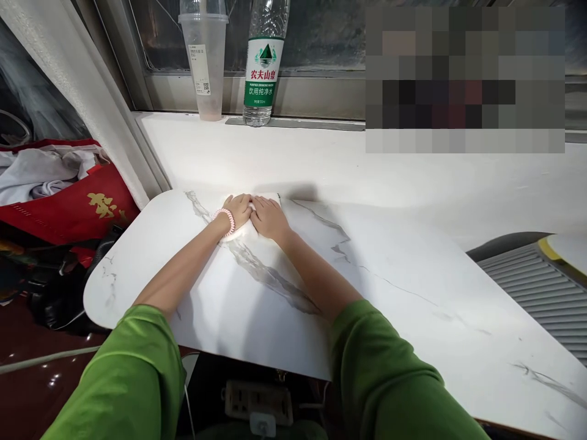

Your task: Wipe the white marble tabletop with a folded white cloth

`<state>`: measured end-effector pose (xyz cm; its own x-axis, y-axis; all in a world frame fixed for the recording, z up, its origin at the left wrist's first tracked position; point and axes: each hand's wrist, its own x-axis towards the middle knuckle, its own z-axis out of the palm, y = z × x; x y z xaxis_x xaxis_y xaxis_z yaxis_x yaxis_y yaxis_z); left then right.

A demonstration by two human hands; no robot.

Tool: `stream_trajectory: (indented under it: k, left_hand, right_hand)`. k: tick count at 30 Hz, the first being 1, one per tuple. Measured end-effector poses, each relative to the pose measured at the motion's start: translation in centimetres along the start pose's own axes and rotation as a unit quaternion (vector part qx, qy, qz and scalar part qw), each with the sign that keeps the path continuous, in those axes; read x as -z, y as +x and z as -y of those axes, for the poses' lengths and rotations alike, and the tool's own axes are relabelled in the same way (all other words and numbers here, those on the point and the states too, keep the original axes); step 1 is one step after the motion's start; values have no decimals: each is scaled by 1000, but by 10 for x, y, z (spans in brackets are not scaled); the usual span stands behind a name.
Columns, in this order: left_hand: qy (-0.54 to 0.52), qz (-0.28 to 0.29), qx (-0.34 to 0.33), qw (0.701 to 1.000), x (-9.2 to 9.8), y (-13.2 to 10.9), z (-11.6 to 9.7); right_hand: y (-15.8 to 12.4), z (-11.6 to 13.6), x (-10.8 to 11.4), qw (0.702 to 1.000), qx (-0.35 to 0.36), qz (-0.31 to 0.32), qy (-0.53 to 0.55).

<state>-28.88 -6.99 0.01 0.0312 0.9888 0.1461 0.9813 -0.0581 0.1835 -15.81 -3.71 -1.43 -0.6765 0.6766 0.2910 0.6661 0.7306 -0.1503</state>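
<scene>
Covering white cloth (246, 232), left hand (239, 211) touches right hand (269, 217); table (398, 269) beneath.

A dark window (325, 46) stands above a white marbled table (413, 263).

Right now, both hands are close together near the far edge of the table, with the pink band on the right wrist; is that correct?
Not quite: the head view shows the band on the left wrist. The left hand and right hand are close together near the far edge of the table.
</scene>
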Motion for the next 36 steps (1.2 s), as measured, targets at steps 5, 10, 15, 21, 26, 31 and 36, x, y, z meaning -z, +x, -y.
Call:
stream_trajectory:
  k: [5, 10, 15, 21, 26, 31, 36]
  left_hand:
    - [2, 19, 6, 1000, 8, -46, -6]
    - [12, 46, -3, 999, 26, -124, 5]
    - [19, 5, 21, 1000, 46, -218, 40]
    - [19, -16, 77, 997, 71, -291, 89]
    - [14, -22, 62, 998, 72, -277, 117]
    - [28, 0, 62, 998, 64, -205, 139]
    - [64, 22, 49, 996, 54, -108, 158]
  right_hand:
    - [-35, 25, 1, 999, 22, -23, -10]
    - [-79, 89, 7, 998, 45, -27, 22]
    - [-100, 169, 14, 990, 95, 39, 93]
    - [-91, 245, 15, 975, 168, 88, 116]
    - [-68, 254, 11, 979, 154, 93, 99]
    - [-19, 222, -5, 987, 121, 59, 90]
    - [49, 172, -24, 992, 105, 42, 59]
